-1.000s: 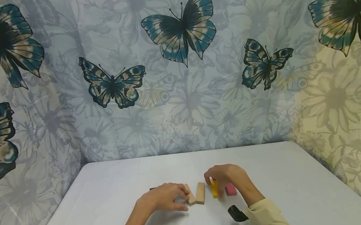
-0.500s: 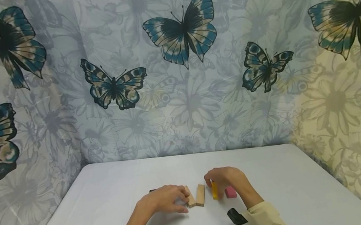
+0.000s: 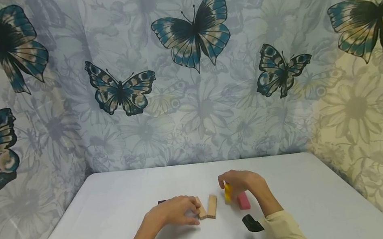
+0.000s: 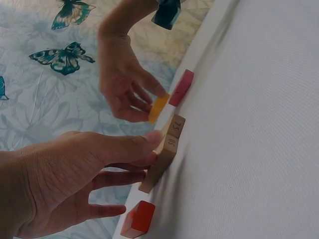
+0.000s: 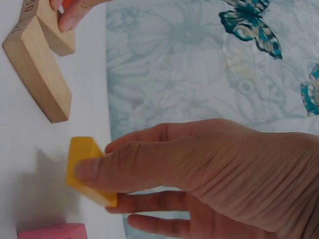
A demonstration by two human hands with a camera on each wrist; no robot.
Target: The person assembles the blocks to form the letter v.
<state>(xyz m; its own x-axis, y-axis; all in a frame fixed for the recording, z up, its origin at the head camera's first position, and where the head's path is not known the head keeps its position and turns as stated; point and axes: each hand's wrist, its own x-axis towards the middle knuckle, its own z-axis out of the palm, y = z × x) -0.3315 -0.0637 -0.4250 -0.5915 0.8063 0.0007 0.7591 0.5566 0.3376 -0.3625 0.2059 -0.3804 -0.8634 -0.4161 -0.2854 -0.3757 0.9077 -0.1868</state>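
Observation:
My right hand [image 3: 237, 180] pinches a yellow block [image 5: 82, 152] between thumb and fingers. The right wrist view shows this block tilted, apart from the table, with its shadow beside it. A pink block [image 3: 243, 201] lies on the table below my right hand. My left hand [image 3: 175, 211] touches the left one of two wooden blocks with its fingertips, fairly straight. These wooden blocks [image 3: 212, 206] lie angled, meeting at their near, numbered ends. A red block [image 4: 138, 219] sits beside my left hand's lower finger in the left wrist view; my hand hides it in the head view.
A white table [image 3: 120, 190] lies under both hands, with a butterfly-patterned wall covering [image 3: 208, 133] behind and at the sides. A black device [image 3: 252, 223] is at my right wrist. A small dark edge [image 3: 161, 201] shows behind my left hand.
My right hand has risen slightly and moved a little away and to the right, lifting the yellow block. More of the pink block shows. My left hand stays in place.

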